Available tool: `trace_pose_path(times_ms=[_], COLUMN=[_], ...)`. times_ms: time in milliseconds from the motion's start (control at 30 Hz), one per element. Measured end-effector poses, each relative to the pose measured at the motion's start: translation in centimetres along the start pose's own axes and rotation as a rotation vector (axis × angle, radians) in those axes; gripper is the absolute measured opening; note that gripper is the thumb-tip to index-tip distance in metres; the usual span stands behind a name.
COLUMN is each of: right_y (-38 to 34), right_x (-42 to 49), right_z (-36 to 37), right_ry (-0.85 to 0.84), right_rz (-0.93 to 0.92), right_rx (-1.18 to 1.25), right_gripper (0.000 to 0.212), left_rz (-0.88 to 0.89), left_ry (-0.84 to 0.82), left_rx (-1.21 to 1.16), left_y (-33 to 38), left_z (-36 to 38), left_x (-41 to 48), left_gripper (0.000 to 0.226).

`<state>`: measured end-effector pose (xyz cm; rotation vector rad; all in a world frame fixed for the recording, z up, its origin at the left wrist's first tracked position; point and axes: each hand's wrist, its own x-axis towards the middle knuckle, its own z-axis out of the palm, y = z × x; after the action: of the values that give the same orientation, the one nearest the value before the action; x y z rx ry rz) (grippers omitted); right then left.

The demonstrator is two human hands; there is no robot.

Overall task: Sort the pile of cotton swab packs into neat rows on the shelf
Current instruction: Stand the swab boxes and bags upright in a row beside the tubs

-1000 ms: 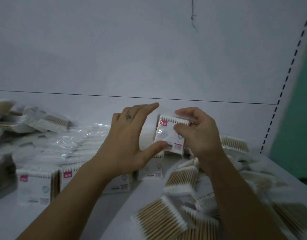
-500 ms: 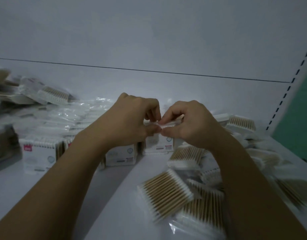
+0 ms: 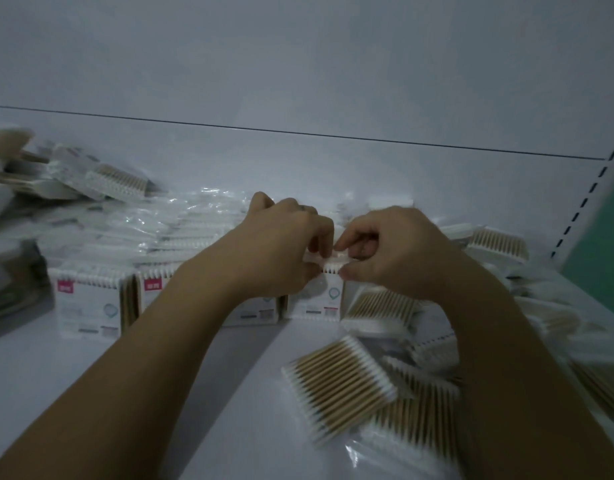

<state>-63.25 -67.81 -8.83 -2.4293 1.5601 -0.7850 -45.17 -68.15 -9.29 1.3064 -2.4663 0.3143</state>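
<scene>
Both hands meet over an upright cotton swab pack (image 3: 316, 299) at the right end of the front row. My left hand (image 3: 284, 247) and my right hand (image 3: 388, 247) pinch its top edge from either side. The pack stands on the white shelf (image 3: 108, 393), with its label facing me. To its left, more upright packs (image 3: 89, 299) with pink labels form rows that run back toward the wall. A loose pile of flat packs (image 3: 340, 382), brown sticks showing, lies under and beside my right forearm.
Another jumble of packs (image 3: 101, 178) lies at the far left against the white back panel (image 3: 298, 81). A slotted shelf upright (image 3: 589, 195) and a green wall (image 3: 606, 244) bound the right side.
The pack was held up in the air between both hands; it has come down into the front row, and my fingers have closed on its top edge.
</scene>
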Motion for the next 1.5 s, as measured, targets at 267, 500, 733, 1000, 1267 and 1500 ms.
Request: trace_pose_path(times_ms=[267,500,733,1000,1267,1500], right_y=[2.0,1.8,0.9,2.6,2.4,-1.8], right_x=[-0.5,0.1,4.0,6.6,5.8,0.7], right_z=[-1.0,-0.2,0.0,2.0,0.0,-9.0], right_ry=[0.098,0.136,-0.111,-0.219,-0.164,0.037], right_rz=[0.108,0.219,0.241,0.098,0.126,0.299], right_rx=[-0.075,-0.213,-0.673,-1.046,-1.034,-0.417], right_gripper=[0.026,0.025,0.050,0.055,0.054,0.049], left_rz=[0.024,-0.002,-0.037,0.038,0.023,0.002], left_ry=[0.053,0.130,0.151,0.170,0.206,0.357], left_rx=[-0.062,-0.019,-0.018,0.013,0.022,-0.063], left_y=[0.1,0.0,-1.3,0.0,-0.4,0.9], left_z=[0.2,0.0,0.6,1.4,1.4,-0.1], left_x=[-0.1,0.2,0.5,0.9,0.9,1.0], left_gripper=[0.024,0.034,0.043,0.043,0.049,0.073])
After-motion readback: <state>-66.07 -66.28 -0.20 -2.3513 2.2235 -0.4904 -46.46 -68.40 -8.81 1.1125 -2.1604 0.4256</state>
